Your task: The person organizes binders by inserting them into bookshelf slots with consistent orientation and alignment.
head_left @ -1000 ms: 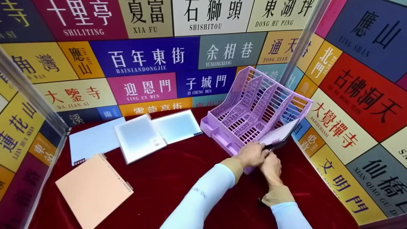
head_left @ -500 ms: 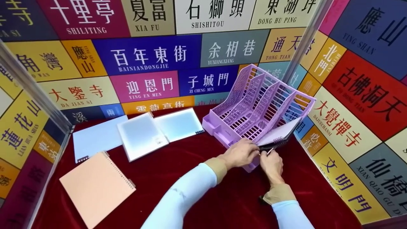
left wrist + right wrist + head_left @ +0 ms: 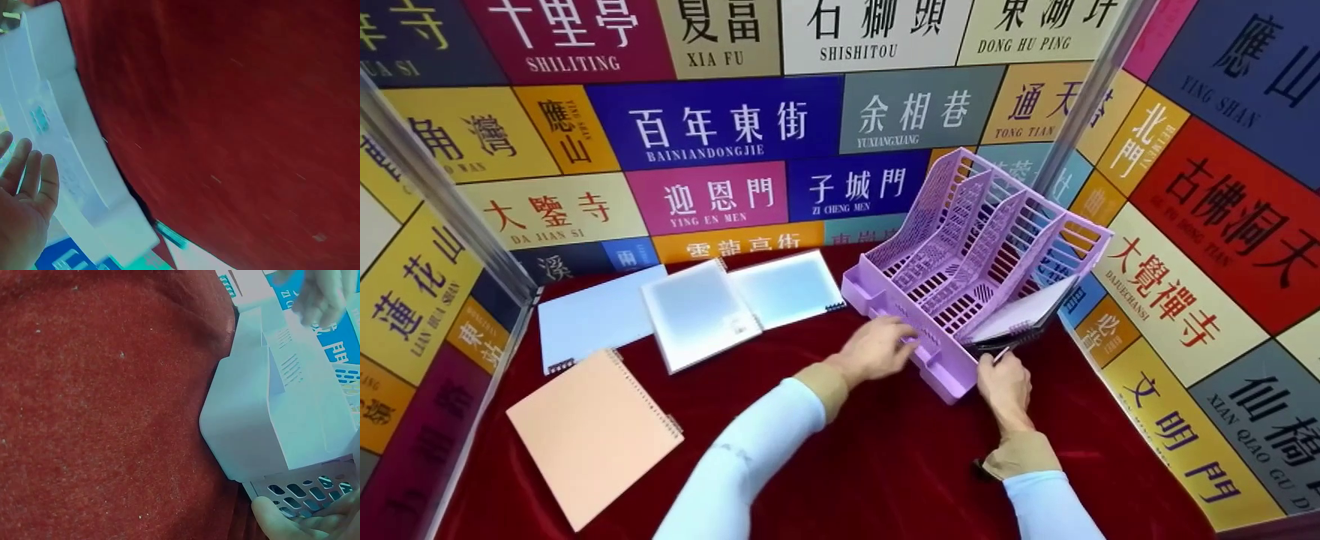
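Note:
A lilac file organizer [image 3: 919, 311] with several upright compartments stands tilted at the right of the table. Its rightmost compartment holds a spiral notebook [image 3: 1020, 311] with a dark underside, leaning outward. My left hand [image 3: 877, 347] is at the organizer's front, fingers loosely bent over the tray edge; in the left wrist view these fingers [image 3: 48, 174] look extended, holding nothing. My right hand [image 3: 1006, 384] is by the front right corner, fingers curled, with a thin pale stick [image 3: 1001, 355] showing at them. In the right wrist view its thumb [image 3: 270, 517] lies beside the perforated side wall.
On the red cloth [image 3: 780, 450] at the left lie a peach spiral notebook [image 3: 596, 435], a pale blue one [image 3: 596, 315], a whitish one [image 3: 701, 315] and another light blue one [image 3: 791, 289]. Printed panels [image 3: 712, 124] enclose the back and sides.
My left hand has moved left, away from the right hand and along the organizer's front. The right hand has stayed near the front right corner. The view has shifted slightly.

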Available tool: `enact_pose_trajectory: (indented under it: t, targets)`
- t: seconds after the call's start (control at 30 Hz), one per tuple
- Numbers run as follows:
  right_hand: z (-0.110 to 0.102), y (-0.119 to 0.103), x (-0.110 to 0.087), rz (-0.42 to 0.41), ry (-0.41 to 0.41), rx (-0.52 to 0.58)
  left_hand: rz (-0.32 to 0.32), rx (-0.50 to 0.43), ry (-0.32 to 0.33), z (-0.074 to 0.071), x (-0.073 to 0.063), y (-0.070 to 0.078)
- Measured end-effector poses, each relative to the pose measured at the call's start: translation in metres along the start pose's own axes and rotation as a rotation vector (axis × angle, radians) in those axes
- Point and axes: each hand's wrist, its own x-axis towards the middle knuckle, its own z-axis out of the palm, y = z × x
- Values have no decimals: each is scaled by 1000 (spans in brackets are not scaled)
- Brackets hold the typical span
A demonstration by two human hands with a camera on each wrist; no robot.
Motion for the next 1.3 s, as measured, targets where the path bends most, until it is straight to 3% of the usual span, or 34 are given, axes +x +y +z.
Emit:
enact_pose_trajectory:
  t: [0.27, 0.5, 0.67, 0.9, 1.3]
  targets:
    - [-1, -1, 1, 0, 4, -5, -173, -159, 44, -20, -31, -41]
    - [-5, -1, 3, 16, -20, -31, -318, -277, 50, -38, -55, -66]
    - [-6, -1, 2, 2, -19, -36, -419, -372, 103, -52, -72, -83]
    - [-4, -2, 4, -2, -44, -49, -506, -387, 213, -65, -104, -110]
    - [-9, -1, 4, -15, -42, -97, -706, -375, 341, -90, -166, -148]
